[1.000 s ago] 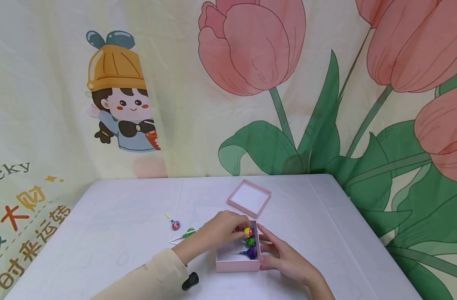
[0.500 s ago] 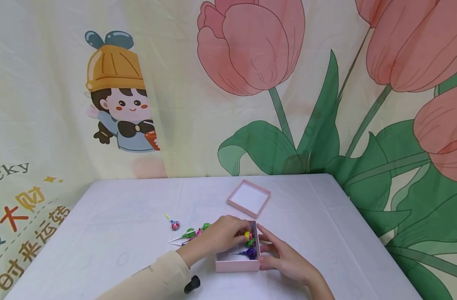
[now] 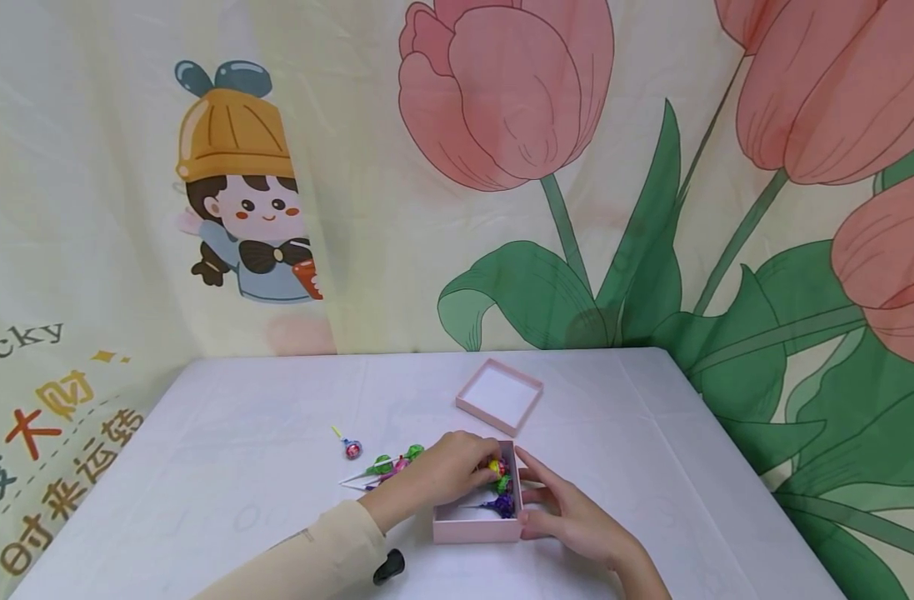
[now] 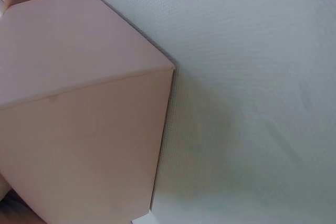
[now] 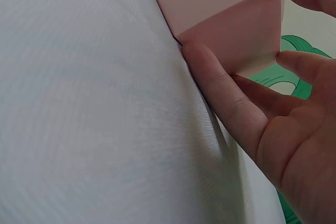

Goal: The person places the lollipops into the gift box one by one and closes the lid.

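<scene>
A pink box point(image 3: 477, 531) stands on the table with its top uncovered. My left hand point(image 3: 452, 465) reaches over its left side and pinches a yellow lollipop point(image 3: 498, 469) inside, along the right wall; the fingertips are partly hidden. Nearer in that row lie a green lollipop point(image 3: 504, 485) and a purple lollipop point(image 3: 501, 506). My right hand point(image 3: 572, 512) rests against the outside of the right wall, fingers spread and fairly straight. The right wrist view shows its fingertips touching the pink box point(image 5: 236, 35). In the left wrist view, the box point(image 4: 89, 140) hides most of the fingers.
A pink lid point(image 3: 499, 396) lies upturned behind the box. Left of it are a blue-and-red lollipop point(image 3: 352, 450) and a pile with green lollipops point(image 3: 382, 465), partly behind the left forearm. A black object point(image 3: 389, 567) shows by the left sleeve point(image 3: 329, 546).
My left hand has shifted slightly right and nearer with the yellow lollipop, and more of the pile shows behind the forearm. The right hand stays against the box.
</scene>
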Available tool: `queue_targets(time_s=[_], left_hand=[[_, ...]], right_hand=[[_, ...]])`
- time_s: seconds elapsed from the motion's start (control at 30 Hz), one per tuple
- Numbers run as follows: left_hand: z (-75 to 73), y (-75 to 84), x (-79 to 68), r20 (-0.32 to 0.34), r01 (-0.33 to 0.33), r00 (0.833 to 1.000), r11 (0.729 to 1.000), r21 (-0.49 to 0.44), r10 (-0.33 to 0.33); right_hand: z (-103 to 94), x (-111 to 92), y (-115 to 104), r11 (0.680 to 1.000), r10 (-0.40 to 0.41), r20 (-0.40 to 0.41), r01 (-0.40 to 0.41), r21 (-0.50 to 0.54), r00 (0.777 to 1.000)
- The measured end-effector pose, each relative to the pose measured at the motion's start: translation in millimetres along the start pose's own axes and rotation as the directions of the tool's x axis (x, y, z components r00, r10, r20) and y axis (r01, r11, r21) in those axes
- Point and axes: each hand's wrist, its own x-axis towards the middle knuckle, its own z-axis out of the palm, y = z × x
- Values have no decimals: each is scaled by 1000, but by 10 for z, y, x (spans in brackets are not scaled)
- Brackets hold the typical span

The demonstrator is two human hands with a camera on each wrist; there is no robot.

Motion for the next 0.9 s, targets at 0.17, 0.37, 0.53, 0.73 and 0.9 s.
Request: queue_targets(time_s=[0.17, 0.37, 0.53, 0.73, 0.9], left_hand=[[10, 1, 2, 5, 10, 1000, 1000, 9, -10], [41, -11, 10, -5, 3, 1000, 999, 50, -2], [53, 3, 2, -5, 16, 1000, 998, 67, -15], [43, 28, -10, 1, 19, 1000, 995, 95, -19], [42, 29, -19, -13, 0, 1000, 993, 116, 1]], right_hand=[[-1, -6, -12, 1000, -5, 3, 5, 12, 1000], [-1, -8, -16, 1000, -4, 4, 4, 21, 1000], [-2, -4, -11, 1000, -7, 1, 7, 17, 1000], [-9, 4, 0, 1000, 3, -5, -3, 11, 1000], [-6, 2, -1, 1000, 8, -8, -8, 9, 1000]])
